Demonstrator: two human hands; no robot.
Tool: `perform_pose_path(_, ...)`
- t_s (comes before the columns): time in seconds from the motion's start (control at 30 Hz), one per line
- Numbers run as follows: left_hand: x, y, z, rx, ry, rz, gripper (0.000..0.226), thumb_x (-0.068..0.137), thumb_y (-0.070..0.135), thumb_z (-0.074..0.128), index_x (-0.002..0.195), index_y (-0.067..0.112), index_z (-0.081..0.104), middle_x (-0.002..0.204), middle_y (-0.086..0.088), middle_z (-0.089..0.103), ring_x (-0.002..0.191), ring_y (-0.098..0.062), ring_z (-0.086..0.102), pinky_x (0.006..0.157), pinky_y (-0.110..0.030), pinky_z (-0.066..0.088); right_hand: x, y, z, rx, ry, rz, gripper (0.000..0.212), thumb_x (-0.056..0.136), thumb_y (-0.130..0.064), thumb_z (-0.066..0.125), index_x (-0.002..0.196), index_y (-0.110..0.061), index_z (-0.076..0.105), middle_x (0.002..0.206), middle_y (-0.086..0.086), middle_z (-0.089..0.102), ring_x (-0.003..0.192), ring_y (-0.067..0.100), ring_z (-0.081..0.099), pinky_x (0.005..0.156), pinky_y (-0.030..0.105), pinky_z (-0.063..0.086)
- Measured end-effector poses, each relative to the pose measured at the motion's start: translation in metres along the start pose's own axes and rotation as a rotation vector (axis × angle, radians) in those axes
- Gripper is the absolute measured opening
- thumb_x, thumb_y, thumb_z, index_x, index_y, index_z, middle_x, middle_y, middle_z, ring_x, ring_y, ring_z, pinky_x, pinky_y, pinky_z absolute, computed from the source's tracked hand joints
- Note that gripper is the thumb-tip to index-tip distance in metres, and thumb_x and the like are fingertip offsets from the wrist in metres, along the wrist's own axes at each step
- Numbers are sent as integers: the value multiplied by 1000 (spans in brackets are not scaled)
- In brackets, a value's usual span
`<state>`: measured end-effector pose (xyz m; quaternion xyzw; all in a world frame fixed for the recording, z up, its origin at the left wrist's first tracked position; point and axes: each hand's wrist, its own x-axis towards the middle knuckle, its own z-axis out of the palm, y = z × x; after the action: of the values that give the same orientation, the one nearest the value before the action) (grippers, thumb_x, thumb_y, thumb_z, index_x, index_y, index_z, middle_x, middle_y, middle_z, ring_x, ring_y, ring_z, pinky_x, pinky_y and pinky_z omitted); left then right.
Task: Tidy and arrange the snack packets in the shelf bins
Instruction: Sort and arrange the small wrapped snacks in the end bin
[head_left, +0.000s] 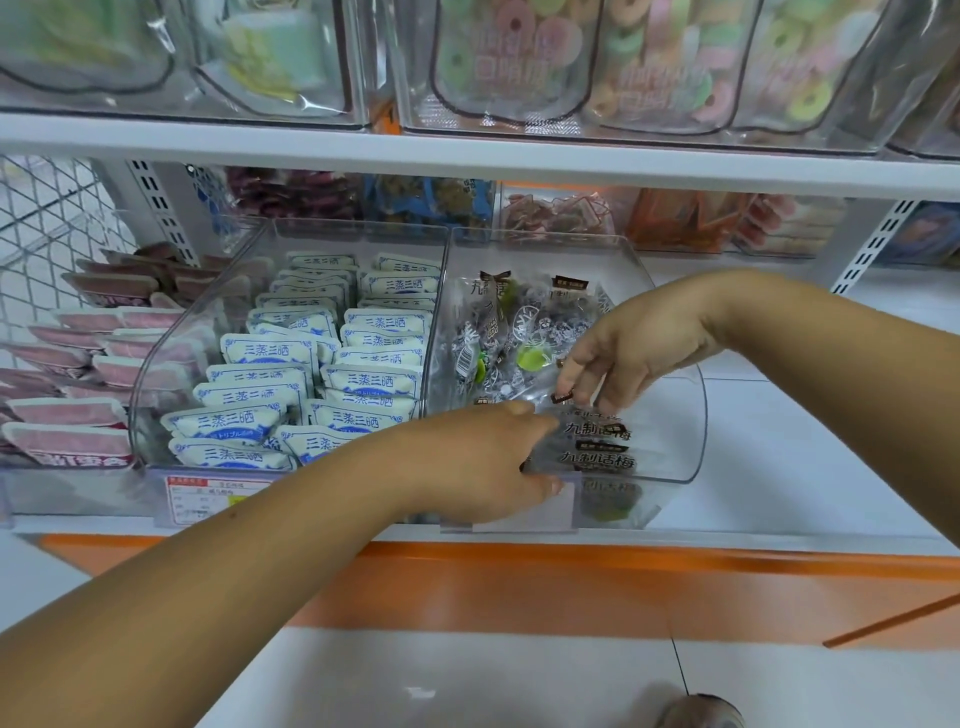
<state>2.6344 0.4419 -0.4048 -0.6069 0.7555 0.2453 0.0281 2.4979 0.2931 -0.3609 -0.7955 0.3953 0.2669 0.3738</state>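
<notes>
Left hand (483, 462), centre of frame: reaches in over the front lip of the right clear bin (680, 415). Thumb lies on top and fingers curl under the left end of a stack of plum packets (597, 447), gripping it. Print on the stack reads 九制话梅, twice legible.

Right hand (628, 348), right of centre, above the same bin: fingertips closed in a pinch on the dark top tab of a dark-tabbed packet (563, 398). More packets lie loose behind it, clear film with green spots.

Middle clear bin (156, 364), touching the right bin's left wall: white-and-blue packets (270, 353) printed 三蒸三晒, in two overlapping rows. The price label (208, 499) on its front is too blurred to read.

Far left: pink packets (67, 410), print not legible.

Top of frame: pouches of ring sweets (519, 57), their writing blurred.

Edges: an orange strip (623, 577) runs along the shelf front. The white shelf board (789, 447) shows right of the right bin, up to the slotted upright (872, 244).
</notes>
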Motion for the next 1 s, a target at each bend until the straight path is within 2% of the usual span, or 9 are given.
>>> perform_pose_path(0.17, 0, -1, 3, -2, -5, -7, 65, 98, 53, 40, 153, 31, 14, 161, 11, 8, 145, -12, 20, 116, -31, 23, -1, -7, 6, -265, 26, 45, 49, 89, -6, 65, 133, -21, 49, 121, -1, 62, 108, 15, 59, 95, 28, 48)
perform_pose_path(0.3, -3, -1, 2, -25, -12, 3, 58, 98, 51, 39, 151, 32, 21, 159, 10, 19, 140, -11, 30, 112, -31, 31, 3, -4, 13, -300, 199, 26, 28, 96, -7, 54, 122, -14, 59, 113, 5, 69, 102, 18, 66, 82, 29, 56)
perform_pose_path(0.37, -4, 0, 2, -37, -12, 3, 57, 98, 52, 38, 150, 33, 21, 158, 11, 22, 138, -11, 33, 110, -30, 33, -2, -5, 12, -290, 191, 6, 31, 95, -16, 58, 126, -18, 58, 114, 2, 68, 104, 16, 64, 87, 32, 55)
perform_pose_path(0.47, -4, 1, 4, -28, -9, -5, 60, 98, 53, 37, 151, 36, 14, 159, 11, 19, 139, -11, 31, 106, -26, 32, -11, -9, 14, -321, 54, 4, 48, 88, -32, 67, 134, -27, 52, 129, -5, 59, 116, 15, 56, 102, 35, 47)
perform_pose_path(0.53, -3, 0, 5, -28, -11, -7, 63, 98, 53, 37, 152, 37, 7, 160, 12, 13, 142, -11, 27, 108, -26, 29, -11, -13, 17, -392, 21, 25, 54, 89, -34, 66, 139, -30, 46, 134, -7, 53, 122, 18, 51, 106, 36, 42)
perform_pose_path(0.63, -2, -2, 4, -65, 19, -4, 70, 97, 52, 44, 153, 35, 5, 158, 9, 23, 136, -12, 37, 109, -30, 35, -10, -14, 19, -478, 51, 18, 45, 94, -29, 59, 137, -30, 47, 133, -3, 56, 118, 19, 51, 102, 36, 40)
perform_pose_path(0.8, -21, -6, -7, 218, 184, 45, 55, 97, 45, 47, 147, 29, 31, 147, 7, 38, 132, -12, 38, 108, -31, 35, -13, -16, 21, -534, 9, 37, 43, 94, -23, 58, 135, -31, 49, 132, -4, 54, 116, 17, 51, 94, 30, 39)
perform_pose_path(0.9, -34, -21, -13, 349, 351, 133, 41, 97, 43, 48, 136, 30, 49, 131, 10, 53, 121, -10, 45, 104, -28, 39, -22, -20, 21, -586, -37, 38, 44, 95, -29, 54, 138, -31, 48, 142, -9, 47, 127, 14, 45, 100, 28, 34)
perform_pose_path(1.0, -34, -37, -8, 464, 442, 236, 28, 90, 39, 58, 112, 25, 68, 100, 8, 67, 98, -15, 59, 89, -33, 52, -19, -28, 17, -483, 153, -100, 35, 97, -31, 52, 132, -31, 56, 135, -15, 55, 121, 7, 52, 108, 31, 37)
